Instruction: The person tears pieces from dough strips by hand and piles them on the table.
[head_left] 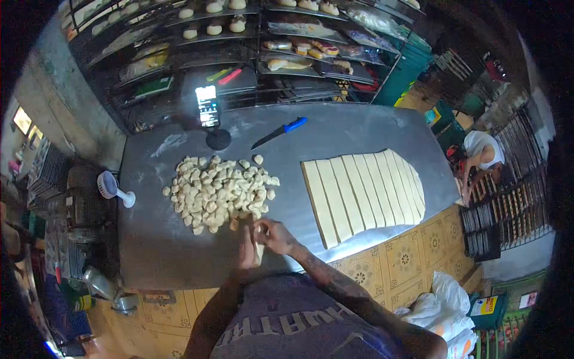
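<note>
My left hand (246, 244), a little blurred, is closed around a pale dough strip (258, 255) by the table's near edge. Close against it, my right hand (276, 237) has its fingers pinched at the strip's upper end. Just beyond both hands lies a wide heap of small dough pieces (215, 191). Off to the right, a flat dough sheet (365, 194) is cut into several long strips lying side by side. A knife (281, 131) with a blue handle rests on the table behind the heap.
The dark table (173, 263) carries a lit phone (207, 107) on a round stand and a white plastic tool (116, 189) at left. Racks with bread trays (221, 54) stand behind. Another person (483, 154) bends beside racks at right. White sacks (439, 308) lie on the floor.
</note>
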Demonstrator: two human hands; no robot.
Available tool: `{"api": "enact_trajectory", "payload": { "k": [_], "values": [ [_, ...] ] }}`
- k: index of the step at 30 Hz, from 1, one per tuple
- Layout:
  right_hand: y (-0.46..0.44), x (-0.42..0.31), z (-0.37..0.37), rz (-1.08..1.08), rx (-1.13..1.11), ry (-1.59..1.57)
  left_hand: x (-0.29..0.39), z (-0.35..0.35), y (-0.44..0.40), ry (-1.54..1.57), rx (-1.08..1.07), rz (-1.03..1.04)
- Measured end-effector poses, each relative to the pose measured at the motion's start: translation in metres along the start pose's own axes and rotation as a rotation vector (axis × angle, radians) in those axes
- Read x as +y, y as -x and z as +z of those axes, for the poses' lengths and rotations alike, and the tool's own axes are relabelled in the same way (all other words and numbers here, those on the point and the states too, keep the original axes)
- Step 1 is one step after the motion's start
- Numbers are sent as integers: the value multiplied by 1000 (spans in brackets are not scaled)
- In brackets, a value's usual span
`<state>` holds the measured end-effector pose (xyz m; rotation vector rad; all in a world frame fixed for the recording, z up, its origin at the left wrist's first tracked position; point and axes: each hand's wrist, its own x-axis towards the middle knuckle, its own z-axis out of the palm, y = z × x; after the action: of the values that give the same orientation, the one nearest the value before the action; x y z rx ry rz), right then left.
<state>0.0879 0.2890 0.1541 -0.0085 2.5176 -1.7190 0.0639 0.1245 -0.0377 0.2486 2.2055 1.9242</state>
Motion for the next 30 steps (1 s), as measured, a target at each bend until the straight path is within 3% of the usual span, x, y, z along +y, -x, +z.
{"api": "enact_trajectory", "payload": {
  "k": [1,4,5,7,8,11,12,15,16,17,19,20,21,23,24,25,27,28,30],
  "values": [
    [6,-1,-3,2,-7,-8,-14,18,7,-135,25,126],
    [10,-22,-22,293,-193,147,-66,23,40,-538,106,513],
    [9,-15,-21,290,-207,144,-76,27,34,-676,131,637],
    [11,8,-6,96,-59,442,-88,31,20,-957,168,885],
    [9,15,0,-4,23,589,-124,29,22,-965,169,882],
    [-9,12,4,50,24,540,-194,35,-23,-391,41,188],
    [-15,12,4,77,26,522,-143,36,-23,-385,42,192],
    [-33,21,9,138,66,400,45,25,-13,-1263,-403,-164],
    [-38,28,14,167,84,338,64,17,-9,-1264,-412,-151],
    [-42,89,36,173,95,343,76,11,-5,-1074,-420,-236],
    [-89,196,52,-245,259,-286,98,-1,-2,-687,-432,-398],
    [-89,196,58,-457,330,-603,104,-9,-1,-494,-432,-480],
    [-92,195,66,-456,331,-603,110,-18,-1,-301,-424,-560],
    [-45,94,1,-487,365,261,113,-31,-12,100,-378,-699],
    [-39,24,-3,-472,368,692,111,-34,-11,104,-376,-706],
    [-29,21,5,-469,362,695,111,-33,-12,259,-259,-744],
    [-6,20,19,-193,-143,43,110,-21,-18,569,-18,-798],
    [-1,16,17,-193,-145,42,99,-16,-17,569,-16,-799],
    [1,9,8,-54,-121,44,81,-6,-11,128,18,-465]
  ]
}}
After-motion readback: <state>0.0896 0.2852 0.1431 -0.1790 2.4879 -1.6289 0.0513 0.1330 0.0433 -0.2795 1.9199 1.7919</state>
